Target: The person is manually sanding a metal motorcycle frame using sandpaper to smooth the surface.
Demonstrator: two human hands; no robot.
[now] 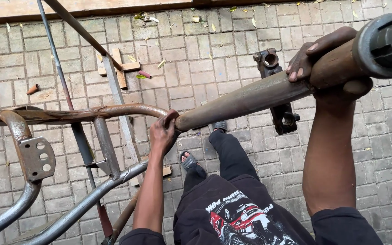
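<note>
I stand over a rusty tubular metal frame (69,113) on a brick pavement. My left hand (163,132) is closed around the frame's curved tube where the narrow end of a long brown tapered pipe (250,97) meets it. My right hand (330,59) grips the thick upper part of that pipe, just below a grey metal collar (379,43) at the top right. The pipe slants from upper right down to the frame.
A dark metal bracket with two round holes (277,86) lies on the bricks behind the pipe. A wooden cross-shaped piece (120,68) and thin steel bars (60,77) lie at left. A perforated plate (37,158) is on the frame. My sandalled feet (189,159) are below.
</note>
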